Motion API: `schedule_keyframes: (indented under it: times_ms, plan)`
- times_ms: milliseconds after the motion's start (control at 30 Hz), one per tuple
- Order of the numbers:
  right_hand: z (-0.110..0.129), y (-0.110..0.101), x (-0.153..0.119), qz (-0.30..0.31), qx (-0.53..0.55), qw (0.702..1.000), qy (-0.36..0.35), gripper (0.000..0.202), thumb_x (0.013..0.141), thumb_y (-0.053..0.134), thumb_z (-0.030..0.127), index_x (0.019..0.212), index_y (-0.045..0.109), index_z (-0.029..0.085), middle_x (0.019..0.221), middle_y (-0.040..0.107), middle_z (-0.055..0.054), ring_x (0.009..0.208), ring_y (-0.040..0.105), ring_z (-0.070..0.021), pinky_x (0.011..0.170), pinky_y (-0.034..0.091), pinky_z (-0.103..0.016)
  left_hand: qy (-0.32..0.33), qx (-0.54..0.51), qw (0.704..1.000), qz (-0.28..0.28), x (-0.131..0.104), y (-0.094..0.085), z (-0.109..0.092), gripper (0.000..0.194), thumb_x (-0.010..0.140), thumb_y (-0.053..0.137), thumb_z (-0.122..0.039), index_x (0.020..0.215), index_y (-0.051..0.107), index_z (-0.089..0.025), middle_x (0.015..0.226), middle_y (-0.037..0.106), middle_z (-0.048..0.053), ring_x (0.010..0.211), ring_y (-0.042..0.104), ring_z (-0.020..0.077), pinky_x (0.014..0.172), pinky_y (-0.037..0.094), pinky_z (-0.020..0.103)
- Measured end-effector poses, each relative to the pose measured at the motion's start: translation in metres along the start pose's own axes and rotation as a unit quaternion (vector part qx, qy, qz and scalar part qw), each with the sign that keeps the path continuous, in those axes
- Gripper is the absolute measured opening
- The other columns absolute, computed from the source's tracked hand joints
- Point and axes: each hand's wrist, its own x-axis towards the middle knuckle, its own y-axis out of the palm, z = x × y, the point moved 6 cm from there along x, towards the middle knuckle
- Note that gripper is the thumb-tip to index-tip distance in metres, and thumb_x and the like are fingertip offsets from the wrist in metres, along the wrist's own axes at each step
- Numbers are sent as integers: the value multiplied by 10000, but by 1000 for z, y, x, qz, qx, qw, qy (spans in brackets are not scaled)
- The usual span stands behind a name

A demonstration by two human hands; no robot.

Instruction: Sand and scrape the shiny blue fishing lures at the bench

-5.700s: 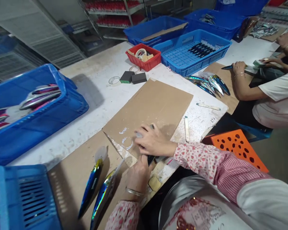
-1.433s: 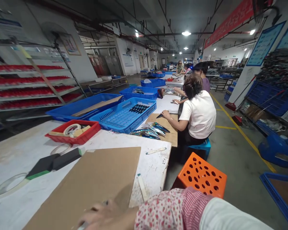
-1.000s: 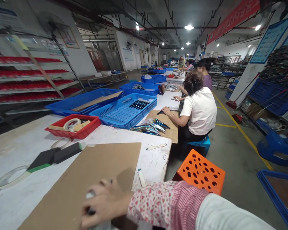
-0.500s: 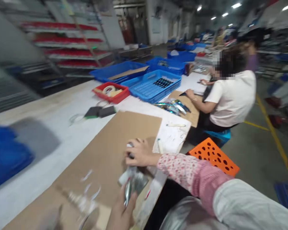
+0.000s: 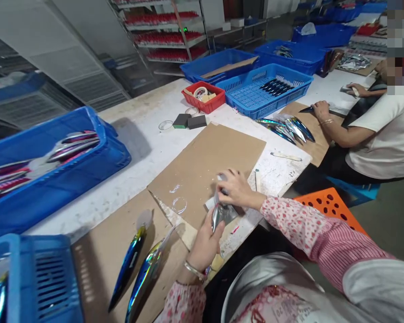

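Note:
Low over the brown cardboard [image 5: 202, 166], my left hand [image 5: 204, 246] is closed around a silver fishing lure [image 5: 217, 217], which points away from me. My right hand [image 5: 235, 190] curls over a small grey block [image 5: 223, 190] at the lure's far end; the fingers partly hide the block. Beneath the hands lies a crumpled grey, clear-looking piece [image 5: 234, 215], too covered to name. To the left, two blue shiny lures with clear lips, a darker lure [image 5: 129, 264] and a brighter lure [image 5: 146, 273], rest side by side on cardboard.
At left stand a blue bin [image 5: 111, 157] of pink and silver lures and a blue crate [image 5: 27, 242]. Farther off are dark sponge blocks [image 5: 197, 121], a red tray [image 5: 215, 105] and a blue basket [image 5: 235, 96]. A co-worker [image 5: 377, 134] sits at right beside several lures [image 5: 289, 128].
The view has swung left, bringing the blue bin, crate and two blue lures into clear sight. My hands have come closer together; the left still holds the silver lure, the right the grey block.

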Motion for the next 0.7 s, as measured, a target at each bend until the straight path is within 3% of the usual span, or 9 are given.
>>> schedule_keyframes:
  times_ms: [133,267,433,600,700]
  plan:
    - [-3,-7,2,-15,-34,999,19,133,853,583,300,918,659,212,1323,465,-90,1205,342,-291,954,297,-463,-5,14,1000,-11,0,0,-1,676,886,436,-494,1459,243,-192,642,423,-82,378,397,59,397,389,216]
    - [7,-2,0,28,-4,999,-36,138,843,600,339,876,657,218,1304,484,-79,1168,371,-276,925,319,-439,-6,1,1000,-3,1,1,0,712,874,454,-505,1465,220,-183,653,425,-81,382,397,59,379,379,212]
    - [-4,-6,13,8,-27,999,31,130,850,582,304,898,658,209,1298,475,-83,1175,352,-281,926,311,-451,-10,15,1000,-16,0,0,1,668,898,425,-493,1467,224,-206,673,432,-78,382,412,53,415,400,215]
    - [10,0,5,37,-10,999,-18,140,828,614,341,879,663,220,1292,485,-74,1153,371,-275,912,324,-433,-12,20,1000,-10,2,0,3,708,886,431,-512,1476,206,-191,667,442,-71,386,412,63,401,398,216]
    - [-2,-4,11,10,-20,1000,15,137,849,592,330,887,668,223,1282,488,-74,1158,369,-272,918,324,-441,-9,34,999,-15,1,-1,0,693,890,420,-503,1479,215,-201,698,498,-47,393,435,75,418,422,237]
